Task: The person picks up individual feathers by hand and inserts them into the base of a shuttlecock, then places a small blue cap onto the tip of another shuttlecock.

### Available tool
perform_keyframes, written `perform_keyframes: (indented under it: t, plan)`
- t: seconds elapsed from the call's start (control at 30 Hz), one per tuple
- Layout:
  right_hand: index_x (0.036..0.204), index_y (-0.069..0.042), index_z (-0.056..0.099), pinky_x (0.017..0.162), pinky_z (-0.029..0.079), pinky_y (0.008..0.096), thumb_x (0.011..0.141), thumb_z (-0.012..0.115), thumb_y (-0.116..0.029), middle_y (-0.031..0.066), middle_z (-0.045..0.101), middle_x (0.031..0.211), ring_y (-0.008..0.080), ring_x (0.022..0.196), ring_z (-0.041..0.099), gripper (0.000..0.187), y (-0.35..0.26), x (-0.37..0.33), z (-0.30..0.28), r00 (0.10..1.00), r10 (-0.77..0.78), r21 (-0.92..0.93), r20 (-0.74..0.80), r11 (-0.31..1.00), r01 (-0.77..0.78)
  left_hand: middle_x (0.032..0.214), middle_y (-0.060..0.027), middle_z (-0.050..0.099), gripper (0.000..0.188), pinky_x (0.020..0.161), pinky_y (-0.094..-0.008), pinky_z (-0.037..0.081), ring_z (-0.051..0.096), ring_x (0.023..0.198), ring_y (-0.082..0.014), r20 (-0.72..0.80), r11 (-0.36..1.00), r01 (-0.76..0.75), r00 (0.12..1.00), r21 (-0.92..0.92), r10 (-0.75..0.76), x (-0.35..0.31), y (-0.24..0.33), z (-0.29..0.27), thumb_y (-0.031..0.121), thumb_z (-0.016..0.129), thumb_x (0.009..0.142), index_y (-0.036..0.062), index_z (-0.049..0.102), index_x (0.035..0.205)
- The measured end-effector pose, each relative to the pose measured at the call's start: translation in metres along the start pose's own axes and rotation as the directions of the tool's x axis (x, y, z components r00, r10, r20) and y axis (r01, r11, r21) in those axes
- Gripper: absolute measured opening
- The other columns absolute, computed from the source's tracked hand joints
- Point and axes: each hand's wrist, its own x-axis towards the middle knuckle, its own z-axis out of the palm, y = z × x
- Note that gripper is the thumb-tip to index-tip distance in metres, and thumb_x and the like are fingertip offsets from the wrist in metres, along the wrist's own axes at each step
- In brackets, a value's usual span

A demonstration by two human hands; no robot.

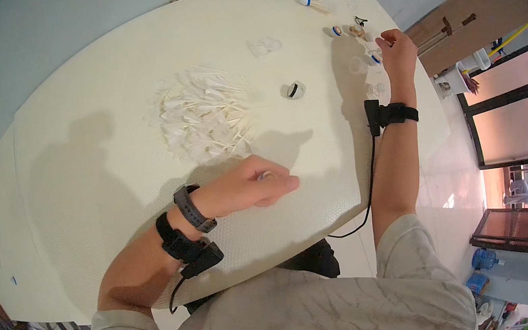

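Observation:
My left hand [252, 184] is curled closed above the near middle of the white table [137, 184]. A small pale, bluish bit shows between its fingers, too little to name. Out at the table's right edge, my right hand [399, 49] has its fingertips pinched together; what they hold, if anything, is too small to make out. Just beside it lie a blue-banded round piece [375, 59] and a small tan object [357, 32]. A heap of loose white feathers [205, 113] covers the table's middle. Between the heap and my right arm sits a clear round container with a black strip [294, 90].
A shuttlecock with a blue band [315, 3] lies at the far right, with another blue-banded cork [335, 31] nearer. Clear plastic pieces [264, 45] rest beyond the heap. From my right wrist strap a black cable [372, 183] runs down past the table edge.

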Motion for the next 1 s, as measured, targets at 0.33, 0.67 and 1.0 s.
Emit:
perform_keyframes:
  t: [0.33, 0.67, 1.0]
  plan:
    - [0.097, -0.002, 0.071, 0.081, 0.054, 0.0474, 0.091, 0.068, -0.017, 0.0184, 0.073, 0.097, 0.0385, 0.093, 0.069, 0.016, 0.019, 0.002, 0.005, 0.998, -0.023, -0.214, 0.054, 0.976, 0.034, 0.06, 0.0056, 0.038, 0.04, 0.052, -0.0258, 0.029, 0.033, 0.056, -0.0065, 0.026, 0.994, -0.009, 1.0, 0.113, 0.006, -0.002, 0.003, -0.004, 0.03, 0.055, 0.104, 0.0097, 0.046, 0.07]
    - [0.096, -0.004, 0.071, 0.086, 0.054, 0.0451, 0.083, 0.076, -0.02, 0.0182, 0.072, 0.101, 0.0378, 0.097, 0.068, 0.021, -0.004, -0.004, 0.012, 0.941, -0.017, -0.215, 0.338, 0.972, 0.095, 0.06, 0.0061, 0.038, 0.04, 0.053, -0.0259, 0.028, 0.032, 0.056, -0.0063, 0.027, 0.997, -0.008, 1.0, 0.072, 0.006, -0.003, 0.001, -0.003, 0.027, 0.055, 0.104, 0.0106, 0.046, 0.069]
    - [0.085, -0.007, 0.076, 0.086, 0.055, 0.0435, 0.07, 0.083, -0.012, 0.0179, 0.073, 0.101, 0.0381, 0.098, 0.069, 0.018, 0.007, -0.005, 0.01, 0.94, -0.046, -0.156, 0.338, 0.982, 0.104, 0.06, 0.0061, 0.037, 0.042, 0.053, -0.0262, 0.027, 0.031, 0.056, -0.0064, 0.022, 0.989, 0.002, 1.0, 0.15, -0.006, -0.003, 0.005, -0.003, 0.027, 0.056, 0.104, 0.0114, 0.045, 0.067]
